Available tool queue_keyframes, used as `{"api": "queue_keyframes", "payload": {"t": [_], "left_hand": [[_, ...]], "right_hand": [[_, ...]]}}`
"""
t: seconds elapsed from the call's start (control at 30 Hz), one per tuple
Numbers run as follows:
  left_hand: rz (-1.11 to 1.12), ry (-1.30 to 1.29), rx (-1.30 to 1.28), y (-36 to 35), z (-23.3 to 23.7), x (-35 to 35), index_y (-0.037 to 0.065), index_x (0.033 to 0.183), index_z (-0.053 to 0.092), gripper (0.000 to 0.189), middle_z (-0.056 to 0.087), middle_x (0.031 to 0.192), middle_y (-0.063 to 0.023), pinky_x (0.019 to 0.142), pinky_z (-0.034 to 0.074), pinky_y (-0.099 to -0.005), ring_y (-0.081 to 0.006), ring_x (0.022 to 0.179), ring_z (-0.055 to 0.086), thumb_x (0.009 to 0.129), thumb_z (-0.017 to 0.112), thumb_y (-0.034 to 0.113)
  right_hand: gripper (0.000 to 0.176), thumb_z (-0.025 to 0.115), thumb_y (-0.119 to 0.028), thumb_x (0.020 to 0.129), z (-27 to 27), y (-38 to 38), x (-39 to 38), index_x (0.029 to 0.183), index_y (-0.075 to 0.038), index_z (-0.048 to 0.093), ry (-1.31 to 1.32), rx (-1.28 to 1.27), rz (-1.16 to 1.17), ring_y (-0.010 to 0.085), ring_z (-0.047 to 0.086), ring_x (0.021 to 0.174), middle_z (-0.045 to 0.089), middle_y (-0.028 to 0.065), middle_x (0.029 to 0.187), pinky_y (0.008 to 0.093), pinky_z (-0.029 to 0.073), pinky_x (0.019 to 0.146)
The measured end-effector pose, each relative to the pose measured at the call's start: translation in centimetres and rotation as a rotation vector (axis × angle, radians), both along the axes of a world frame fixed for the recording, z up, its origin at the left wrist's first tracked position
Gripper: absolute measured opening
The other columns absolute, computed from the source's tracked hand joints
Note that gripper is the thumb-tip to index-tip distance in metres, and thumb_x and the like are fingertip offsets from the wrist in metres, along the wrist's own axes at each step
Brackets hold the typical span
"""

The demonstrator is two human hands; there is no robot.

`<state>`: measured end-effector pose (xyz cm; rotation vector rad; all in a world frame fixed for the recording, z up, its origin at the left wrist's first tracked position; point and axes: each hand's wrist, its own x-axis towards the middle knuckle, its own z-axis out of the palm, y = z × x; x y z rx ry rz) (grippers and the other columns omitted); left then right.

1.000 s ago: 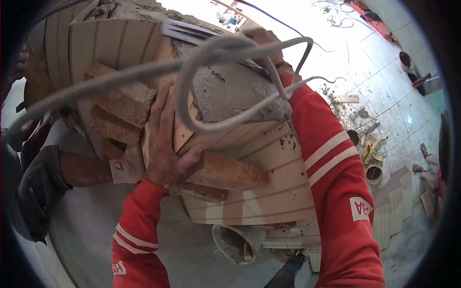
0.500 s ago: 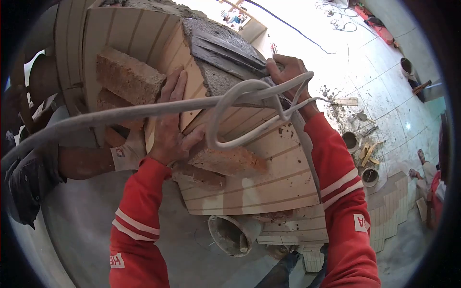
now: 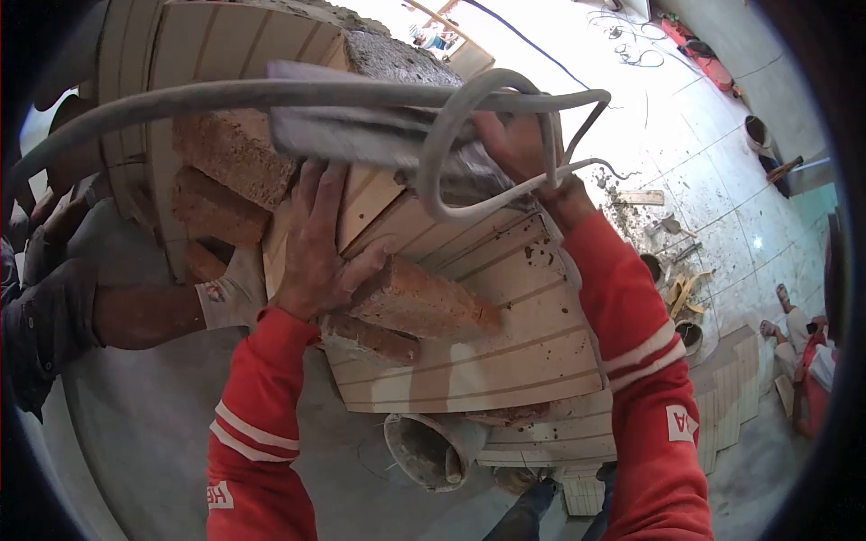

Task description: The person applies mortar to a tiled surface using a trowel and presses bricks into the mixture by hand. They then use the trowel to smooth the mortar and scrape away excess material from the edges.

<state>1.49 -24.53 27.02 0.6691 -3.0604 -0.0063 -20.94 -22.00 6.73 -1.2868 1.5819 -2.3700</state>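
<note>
My right hand (image 3: 516, 151) is closed around a grey plastering float (image 3: 352, 137), partly behind a looped grey cable. The float is motion-blurred and reaches left over the corner of the tiled block. Wet grey mortar (image 3: 397, 56) covers the block's top beyond it. My left hand (image 3: 313, 243) rests with fingers stretched against the pale striped tile (image 3: 370, 203) at the corner. Close by its thumb, a brick (image 3: 433, 298) leans on the tiled face, with another brick (image 3: 374, 338) below. More bricks (image 3: 225, 149) stand left of my fingers.
The grey cable (image 3: 225, 95) crosses close before the view. At left is another person's arm with a pale cuff (image 3: 225, 298). A bucket (image 3: 433, 451) stands below the block. Debris and a wooden piece (image 3: 640, 197) lie on the floor at right, where another person (image 3: 807, 361) is.
My right hand has swung the float left and toward me, from the mortar top past the tile corner. My left hand stays against the tile. The cable has shifted upward in view.
</note>
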Motion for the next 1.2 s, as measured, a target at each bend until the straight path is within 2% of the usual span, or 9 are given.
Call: {"api": "queue_keyframes", "payload": {"t": [0.23, 0.37, 0.5, 0.63, 0.7, 0.87, 0.93, 1.03, 1.2], "left_hand": [[-0.091, 0.034, -0.059, 0.2, 0.0, -1.4, 0.001, 0.163, 0.032, 0.104, 0.034, 0.164, -0.024, 0.125, 0.028, -0.0556, -0.0458, 0.153, 0.031, 0.08, 0.078, 0.045], [-0.108, 0.056, -0.051, 0.0, -0.2, -1.4, 0.002, 0.163, 0.032, 0.105, 0.034, 0.164, -0.0231, 0.125, 0.028, -0.0551, -0.0455, 0.153, 0.031, 0.076, 0.08, 0.038], [-0.082, 0.039, -0.077, 0.5, 0.0, -1.3, 0.001, 0.162, 0.032, 0.107, 0.034, 0.164, -0.0237, 0.126, 0.027, -0.0547, -0.0463, 0.152, 0.031, 0.073, 0.082, 0.036], [-0.047, 0.004, -0.066, 0.2, 0.1, -0.5, 0.0, 0.162, 0.031, 0.108, 0.035, 0.162, -0.0255, 0.125, 0.028, -0.055, -0.0472, 0.151, 0.033, 0.074, 0.082, 0.035], [-0.028, 0.017, -0.018, -0.1, 0.1, -0.3, 0.0, 0.163, 0.03, 0.109, 0.036, 0.162, -0.0263, 0.124, 0.029, -0.0552, -0.0477, 0.15, 0.034, 0.074, 0.081, 0.038], [-0.042, 0.022, -0.039, 0.3, 0.3, -1.2, 0.0, 0.162, 0.031, 0.11, 0.034, 0.162, -0.0263, 0.123, 0.03, -0.056, -0.0482, 0.149, 0.035, 0.076, 0.079, 0.047], [-0.022, 0.008, -0.04, 0.3, 0.3, -0.9, -0.001, 0.162, 0.031, 0.109, 0.034, 0.163, -0.0264, 0.123, 0.029, -0.0563, -0.0482, 0.149, 0.035, 0.077, 0.079, 0.048], [-0.034, 0.01, -0.08, 0.4, 0.0, -0.3, -0.001, 0.161, 0.032, 0.108, 0.034, 0.163, -0.0266, 0.123, 0.029, -0.0568, -0.048, 0.15, 0.034, 0.078, 0.08, 0.049], [-0.074, -0.006, -0.084, 0.1, 0.6, -1.3, -0.001, 0.161, 0.033, 0.107, 0.033, 0.164, -0.0261, 0.123, 0.029, -0.0571, -0.0474, 0.151, 0.033, 0.077, 0.083, 0.043]], "right_hand": [[0.039, 0.062, -0.033, 0.097, -4.4, -8.3, -1.7, 0.071, -0.006, 0.072, 0.058, -0.005, -0.027, 0.018, 0.049, 0.044, 0.06, 0.0095, 0.057, 0.0393, 0.043, 0.047], [0.044, 0.055, -0.04, 0.096, -8.9, -3.3, -2.7, 0.08, -0.005, 0.076, -0.147, 0.623, 0.184, 0.0328, 0.066, 0.063, 0.07, 0.0151, 0.069, 0.0468, 0.054, 0.071], [0.041, 0.056, -0.039, 0.093, -15.5, 1.1, -1.2, 0.082, -0.005, 0.077, -0.169, 0.686, 0.108, 0.0341, 0.07, 0.067, 0.072, 0.0168, 0.073, 0.0464, 0.054, 0.072], [0.046, 0.055, -0.041, 0.093, -14.7, -4.6, -2.1, 0.08, -0.003, 0.076, -0.203, 0.585, 0.13, 0.0316, 0.067, 0.06, 0.069, 0.0177, 0.067, 0.0468, 0.052, 0.066], [0.049, 0.055, -0.043, 0.094, -5.6, -7.1, -3.5, 0.078, 0.0, 0.074, -0.187, 0.658, 0.167, 0.0272, 0.06, 0.053, 0.064, 0.0167, 0.06, 0.0464, 0.05, 0.061], [0.052, 0.054, -0.042, 0.097, 1.7, -7.1, -3.1, 0.069, 0.001, 0.066, -0.069, 0.254, 0.219, 0.0206, 0.051, 0.049, 0.052, 0.0113, 0.053, 0.044, 0.046, 0.055], [0.047, 0.057, -0.035, 0.098, 0.0, -4.9, -1.2, 0.069, 0.001, 0.062, -0.017, -0.051, 0.113, 0.0186, 0.046, 0.048, 0.049, 0.0085, 0.052, 0.0425, 0.044, 0.052], [0.036, 0.062, -0.029, 0.097, -2.7, 0.5, -0.8, 0.079, 0.0, 0.072, -0.091, 0.2, 0.203, 0.0205, 0.054, 0.047, 0.059, 0.014, 0.056, 0.0401, 0.046, 0.05], [0.038, 0.058, -0.031, 0.096, -0.3, -3.7, -2.4, 0.078, 0.0, 0.072, -0.177, 0.325, 0.234, 0.0229, 0.062, 0.054, 0.068, 0.0147, 0.064, 0.0407, 0.05, 0.059]]}}
